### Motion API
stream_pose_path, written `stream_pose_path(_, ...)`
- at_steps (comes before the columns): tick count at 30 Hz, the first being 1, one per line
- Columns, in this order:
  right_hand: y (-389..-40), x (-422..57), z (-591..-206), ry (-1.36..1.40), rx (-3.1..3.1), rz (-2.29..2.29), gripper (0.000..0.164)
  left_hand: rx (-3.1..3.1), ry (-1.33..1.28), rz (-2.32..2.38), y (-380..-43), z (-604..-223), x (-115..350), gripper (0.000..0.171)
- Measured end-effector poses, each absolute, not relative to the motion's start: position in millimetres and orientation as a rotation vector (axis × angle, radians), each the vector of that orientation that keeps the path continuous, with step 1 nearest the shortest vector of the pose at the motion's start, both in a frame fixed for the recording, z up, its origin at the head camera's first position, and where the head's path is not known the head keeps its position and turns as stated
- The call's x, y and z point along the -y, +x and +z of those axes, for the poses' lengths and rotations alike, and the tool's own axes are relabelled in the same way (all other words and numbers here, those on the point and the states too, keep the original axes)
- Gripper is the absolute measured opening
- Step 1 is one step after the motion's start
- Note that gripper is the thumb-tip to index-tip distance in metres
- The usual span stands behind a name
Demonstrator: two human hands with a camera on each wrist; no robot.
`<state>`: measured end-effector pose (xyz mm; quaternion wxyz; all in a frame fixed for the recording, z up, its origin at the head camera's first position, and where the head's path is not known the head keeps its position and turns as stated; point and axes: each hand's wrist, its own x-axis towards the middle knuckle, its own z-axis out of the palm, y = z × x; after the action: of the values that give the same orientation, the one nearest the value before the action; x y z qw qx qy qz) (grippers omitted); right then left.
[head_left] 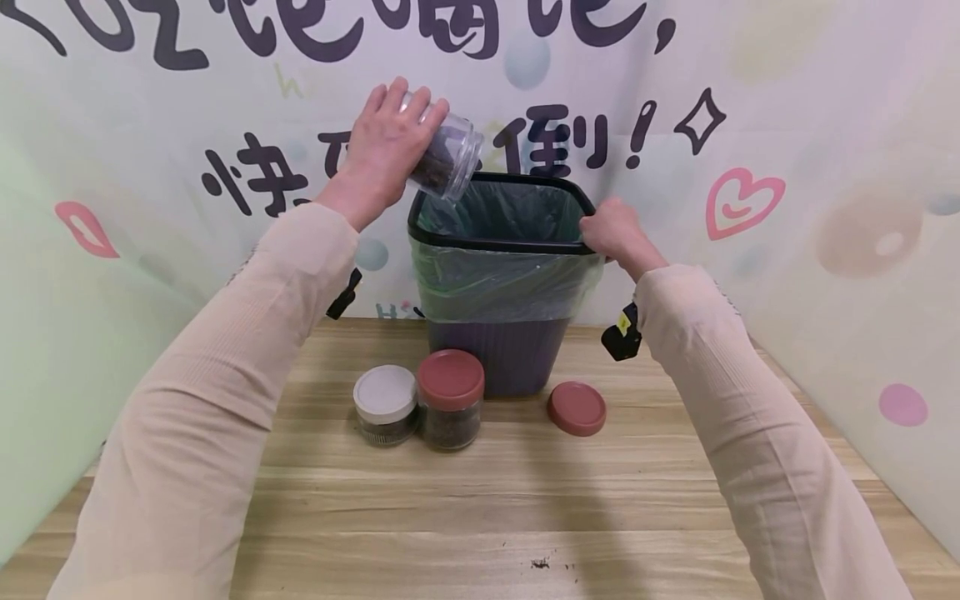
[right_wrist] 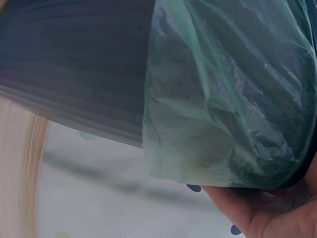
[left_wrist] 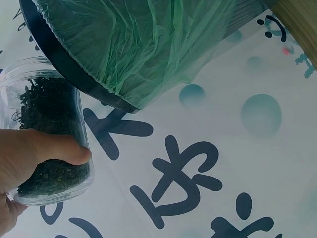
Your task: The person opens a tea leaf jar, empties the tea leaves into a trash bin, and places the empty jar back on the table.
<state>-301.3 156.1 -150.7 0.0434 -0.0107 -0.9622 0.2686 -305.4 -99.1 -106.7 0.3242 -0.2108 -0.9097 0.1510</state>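
Note:
My left hand (head_left: 393,146) grips a clear jar (head_left: 452,158), tilted with its open mouth over the left rim of the trash can (head_left: 498,246). In the left wrist view, dark dried leaves (left_wrist: 52,106) that look like loose tea fill much of the jar, and the thumb lies across its side. My right hand (head_left: 617,229) holds the can's black rim at the right corner; in the right wrist view the fingers are partly hidden behind the green bag (right_wrist: 198,124). This bag lines the can and folds over its outside.
In front of the can stand a red-lidded jar (head_left: 452,400) and a shorter white-lidded jar (head_left: 386,404), side by side. A loose red lid (head_left: 577,408) lies to their right. Dark crumbs (head_left: 540,564) dot the wooden table (head_left: 420,517). A printed cloth wall (head_left: 817,108) rises behind.

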Motion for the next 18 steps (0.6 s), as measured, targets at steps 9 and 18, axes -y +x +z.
stream_pose_path(9,-300.5,-156.3,-150.7,-0.055,2.963,0.827,0.016,2.403,-0.551,0.427,-305.0,-107.5,96.9,0.078)
stream_pose_path(18,-301.7,-155.6,-149.6,-0.056,2.970,0.829,0.016,2.378,-0.556,0.477,-305.0,-107.6,95.7,0.077)
